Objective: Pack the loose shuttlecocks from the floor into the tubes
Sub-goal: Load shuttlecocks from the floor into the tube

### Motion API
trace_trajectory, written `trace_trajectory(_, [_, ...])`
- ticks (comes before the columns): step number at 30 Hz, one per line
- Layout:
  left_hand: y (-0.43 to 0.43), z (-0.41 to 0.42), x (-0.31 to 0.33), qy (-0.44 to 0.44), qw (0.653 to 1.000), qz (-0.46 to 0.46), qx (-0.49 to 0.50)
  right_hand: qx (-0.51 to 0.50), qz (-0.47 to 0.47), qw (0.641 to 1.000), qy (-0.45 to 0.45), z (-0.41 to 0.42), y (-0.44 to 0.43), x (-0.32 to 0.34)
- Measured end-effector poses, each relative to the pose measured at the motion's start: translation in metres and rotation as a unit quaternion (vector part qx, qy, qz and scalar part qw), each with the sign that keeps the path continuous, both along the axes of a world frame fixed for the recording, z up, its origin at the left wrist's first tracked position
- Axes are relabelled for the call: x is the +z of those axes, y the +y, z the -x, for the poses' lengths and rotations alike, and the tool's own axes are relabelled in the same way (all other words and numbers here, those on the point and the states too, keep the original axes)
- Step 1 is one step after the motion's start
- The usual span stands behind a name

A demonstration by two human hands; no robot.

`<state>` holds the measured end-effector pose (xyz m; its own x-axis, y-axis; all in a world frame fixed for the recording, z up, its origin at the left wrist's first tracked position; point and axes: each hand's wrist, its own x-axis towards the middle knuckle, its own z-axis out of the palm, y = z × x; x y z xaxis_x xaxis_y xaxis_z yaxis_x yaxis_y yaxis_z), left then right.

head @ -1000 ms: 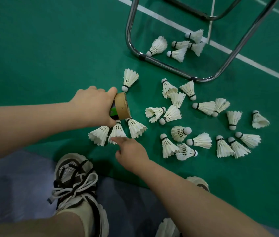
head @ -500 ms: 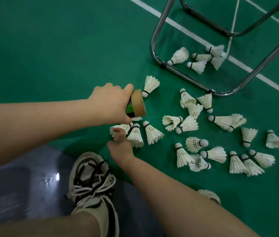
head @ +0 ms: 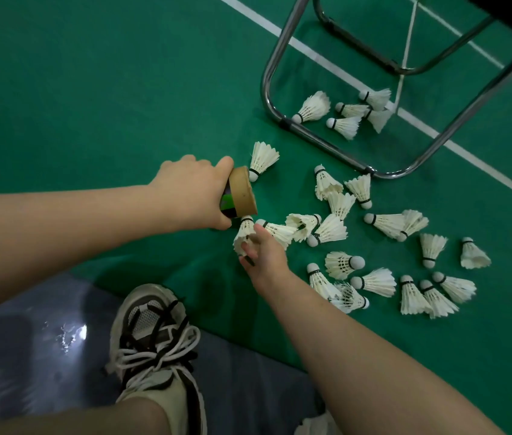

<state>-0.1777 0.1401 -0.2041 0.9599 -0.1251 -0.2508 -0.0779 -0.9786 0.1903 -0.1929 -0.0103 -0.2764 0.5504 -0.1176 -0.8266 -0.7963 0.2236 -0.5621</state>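
Observation:
My left hand (head: 190, 191) grips a cardboard tube (head: 239, 193) with a green and black label, its brown end pointing right, held just above the green floor. My right hand (head: 264, 251) pinches a white shuttlecock (head: 242, 235) by its feather skirt, cork tip up, right below the tube's end. A second shuttlecock (head: 276, 230) lies against my fingers. Several more white shuttlecocks are scattered to the right, such as one (head: 344, 263) with its cork pointing right. One shuttlecock (head: 262, 160) lies just beyond the tube.
A chrome chair frame (head: 311, 135) stands at the back right, with several shuttlecocks (head: 345, 125) inside it. White court lines (head: 483, 166) cross the floor. My shoe (head: 154, 340) rests at the lower middle on grey flooring (head: 13, 356).
My right hand has moved up and right and has taken hold of one shuttlecock under the tube. The view has shifted, so everything sits further right in the frame.

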Motion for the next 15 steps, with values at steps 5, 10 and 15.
trace_trajectory(5, [-0.018, -0.001, 0.016, -0.013, 0.999, 0.008, -0.03, 0.232, 0.089, 0.968, -0.024, 0.027, -0.032, 0.011])
trace_trajectory(10, [-0.04, 0.001, 0.036, -0.035, 0.997, 0.018, -0.071, 0.341, 0.166, 0.925, 0.0, 0.078, -0.054, 0.02])
trace_trajectory(15, [-0.067, 0.007, 0.044, -0.041, 0.996, 0.024, -0.077, 0.376, 0.225, 0.899, -0.018, 0.083, -0.053, 0.031])
